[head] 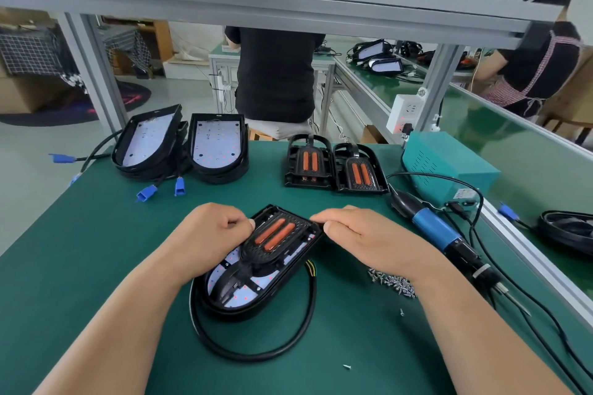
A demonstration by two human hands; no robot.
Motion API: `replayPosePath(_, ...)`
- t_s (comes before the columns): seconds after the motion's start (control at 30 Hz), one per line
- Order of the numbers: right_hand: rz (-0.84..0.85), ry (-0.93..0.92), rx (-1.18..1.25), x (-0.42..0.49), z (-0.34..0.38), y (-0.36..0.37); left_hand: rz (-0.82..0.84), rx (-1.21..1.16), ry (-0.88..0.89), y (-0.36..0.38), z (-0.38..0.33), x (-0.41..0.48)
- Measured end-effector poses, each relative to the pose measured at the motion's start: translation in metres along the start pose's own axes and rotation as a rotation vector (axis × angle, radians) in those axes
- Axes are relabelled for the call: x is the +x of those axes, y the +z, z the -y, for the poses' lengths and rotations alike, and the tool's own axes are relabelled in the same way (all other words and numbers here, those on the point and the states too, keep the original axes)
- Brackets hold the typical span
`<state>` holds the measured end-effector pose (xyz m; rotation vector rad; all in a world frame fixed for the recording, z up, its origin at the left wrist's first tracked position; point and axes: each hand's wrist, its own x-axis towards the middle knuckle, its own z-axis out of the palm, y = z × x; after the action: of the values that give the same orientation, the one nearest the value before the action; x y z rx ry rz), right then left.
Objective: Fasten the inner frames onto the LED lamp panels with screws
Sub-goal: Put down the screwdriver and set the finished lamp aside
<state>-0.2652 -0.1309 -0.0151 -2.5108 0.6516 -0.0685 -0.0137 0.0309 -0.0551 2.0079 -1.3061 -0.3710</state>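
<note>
As left hand [211,231] pinches inner frame [276,236], right hand [359,234] touches it flat-fingered.

Both forearms converge forward, the left hand [215,231] curled, pinching the inner frame [276,234], the right hand [362,234] flatter (fingers nearly straight), touching its corner.
</note>
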Motion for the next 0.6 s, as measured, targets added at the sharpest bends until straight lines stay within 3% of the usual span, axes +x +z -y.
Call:
replayPosePath(0.2,0.026,-0.003,-0.009,0.001,-0.002,0.000,0.013,0.001,-0.017,-0.005,0.006,0.000)
replayPosePath(0.3,0.019,-0.044,-0.201,0.005,0.008,0.005,-0.013,-0.001,-0.057,-0.010,0.011,0.000)
replayPosePath(0.43,-0.056,0.042,-0.444,0.010,0.022,0.022,-0.098,-0.003,-0.094,-0.009,0.012,0.002)
replayPosePath(0.6,-0.141,0.145,-0.216,0.015,0.030,0.033,-0.247,-0.026,-0.193,0.005,0.005,0.005)
